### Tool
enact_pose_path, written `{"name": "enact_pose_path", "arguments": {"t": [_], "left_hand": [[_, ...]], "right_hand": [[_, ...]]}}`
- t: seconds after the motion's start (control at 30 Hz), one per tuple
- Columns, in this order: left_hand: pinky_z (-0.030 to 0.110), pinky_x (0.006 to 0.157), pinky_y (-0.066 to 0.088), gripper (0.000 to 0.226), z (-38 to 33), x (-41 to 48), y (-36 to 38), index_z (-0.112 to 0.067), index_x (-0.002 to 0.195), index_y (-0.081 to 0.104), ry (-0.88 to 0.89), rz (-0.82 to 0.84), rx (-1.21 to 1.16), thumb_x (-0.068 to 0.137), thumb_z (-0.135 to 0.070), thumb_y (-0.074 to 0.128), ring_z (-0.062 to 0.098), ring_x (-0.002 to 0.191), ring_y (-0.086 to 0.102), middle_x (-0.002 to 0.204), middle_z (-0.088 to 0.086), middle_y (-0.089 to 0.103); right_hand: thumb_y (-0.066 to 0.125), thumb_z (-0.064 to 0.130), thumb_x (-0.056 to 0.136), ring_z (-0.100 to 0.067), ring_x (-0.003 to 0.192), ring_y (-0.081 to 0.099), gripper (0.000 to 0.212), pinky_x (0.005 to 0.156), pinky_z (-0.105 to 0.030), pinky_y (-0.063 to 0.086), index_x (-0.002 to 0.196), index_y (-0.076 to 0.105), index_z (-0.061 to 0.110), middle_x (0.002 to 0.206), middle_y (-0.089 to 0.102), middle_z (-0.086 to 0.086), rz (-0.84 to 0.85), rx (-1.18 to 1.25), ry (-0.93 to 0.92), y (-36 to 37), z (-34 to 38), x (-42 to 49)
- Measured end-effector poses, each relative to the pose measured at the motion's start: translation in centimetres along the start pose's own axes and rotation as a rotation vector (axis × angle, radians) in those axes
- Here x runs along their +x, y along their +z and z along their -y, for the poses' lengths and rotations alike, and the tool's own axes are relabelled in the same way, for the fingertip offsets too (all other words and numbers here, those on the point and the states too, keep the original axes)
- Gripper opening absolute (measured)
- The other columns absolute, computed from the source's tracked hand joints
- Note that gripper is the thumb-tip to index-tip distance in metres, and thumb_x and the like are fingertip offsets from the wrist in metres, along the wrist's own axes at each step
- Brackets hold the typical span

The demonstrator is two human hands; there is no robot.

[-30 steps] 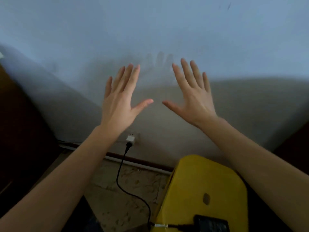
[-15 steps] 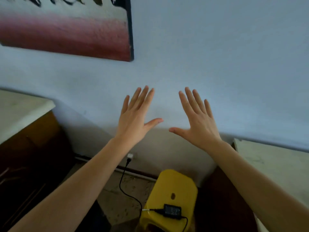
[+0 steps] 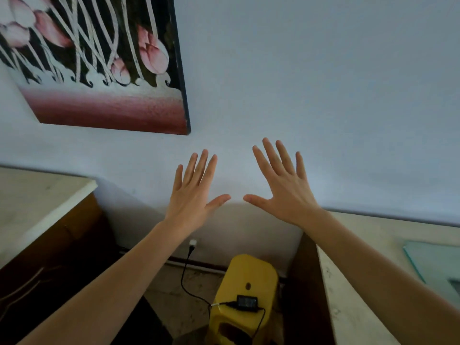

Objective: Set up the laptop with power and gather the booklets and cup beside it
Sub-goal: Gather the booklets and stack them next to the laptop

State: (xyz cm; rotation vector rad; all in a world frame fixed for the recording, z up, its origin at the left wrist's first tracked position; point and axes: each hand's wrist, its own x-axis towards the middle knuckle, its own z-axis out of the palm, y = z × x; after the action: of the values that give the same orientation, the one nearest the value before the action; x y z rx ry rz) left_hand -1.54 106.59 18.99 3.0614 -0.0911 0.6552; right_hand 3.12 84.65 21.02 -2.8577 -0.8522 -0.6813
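My left hand (image 3: pixel 193 191) and my right hand (image 3: pixel 280 186) are raised side by side in front of the pale wall, fingers spread and straight, holding nothing. Far below them a black power adapter (image 3: pixel 246 302) lies on top of a yellow stool (image 3: pixel 249 277). Its black cable (image 3: pixel 185 277) runs across the floor up to a white plug (image 3: pixel 193 243) in a wall socket near the skirting. A second cable leaves the adapter to the right and drops down the stool. No laptop, booklets or cup are in view.
A light-topped counter over dark wood (image 3: pixel 37 207) stands at the left, another light counter (image 3: pixel 361 282) at the right with a glass sheet (image 3: pixel 435 262) on it. A flower painting (image 3: pixel 99 63) hangs upper left. The stool sits in the gap between counters.
The view has tilted up and pulled back: the stool and adapter now look smaller and lower, the painting and both counters have come into view. Both hands stay spread and empty.
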Motion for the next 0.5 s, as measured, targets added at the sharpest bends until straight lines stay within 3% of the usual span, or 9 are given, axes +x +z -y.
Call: {"name": "enact_pose_path", "arguments": {"t": [0.23, 0.5], "left_hand": [[0.045, 0.116, -0.007, 0.084, -3.1, -8.5, -3.2, -0.026, 0.147, -0.017, 0.066, -0.046, -0.089, 0.084, -0.072, 0.013, 0.021, 0.146, -0.016, 0.159, 0.002, -0.015], [0.046, 0.116, -0.008, 0.085, -8.1, -16.5, -5.3, -0.027, 0.147, -0.018, 0.115, 0.017, -0.197, 0.083, -0.075, 0.011, 0.02, 0.145, -0.019, 0.159, 0.0, -0.017]], "right_hand": [[0.034, 0.079, 0.076, -0.022, 0.147, -0.019, 0.102, 0.117, -0.054, -0.007, 0.148, -0.023, 0.034, 0.158, -0.023, 0.007, -0.005, 0.002, 0.036, -4.1, 1.6, -8.4], [0.046, 0.076, 0.076, -0.022, 0.147, -0.018, 0.106, 0.116, -0.055, -0.007, 0.149, -0.018, 0.035, 0.161, -0.017, 0.005, 0.026, -0.04, 0.127, -8.6, 1.2, -19.1]]}}
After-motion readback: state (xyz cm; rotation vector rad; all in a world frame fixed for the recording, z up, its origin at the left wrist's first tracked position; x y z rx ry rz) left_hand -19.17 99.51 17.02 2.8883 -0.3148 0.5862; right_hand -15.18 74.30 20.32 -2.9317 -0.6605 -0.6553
